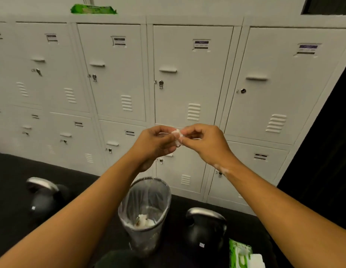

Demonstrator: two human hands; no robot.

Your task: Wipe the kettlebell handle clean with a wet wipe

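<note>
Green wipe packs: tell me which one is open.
The green wipe pack on the floor at bottom right, beside a kettlebell, is open with a white wipe showing; the pack on the lockers looks closed.

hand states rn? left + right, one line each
Left hand: closed, pinching the white wet wipe.
Right hand: closed, pinching the same wipe from the other side.

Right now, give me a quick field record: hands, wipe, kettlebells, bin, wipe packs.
left hand: pinching wipe
right hand: pinching wipe
wet wipe: small, bunched between both hands, above the bin
kettlebells: one left, one right, both on floor, untouched
bin: lined, used wipes inside
wipe packs: open one, floor lower right; another atop lockers
</note>
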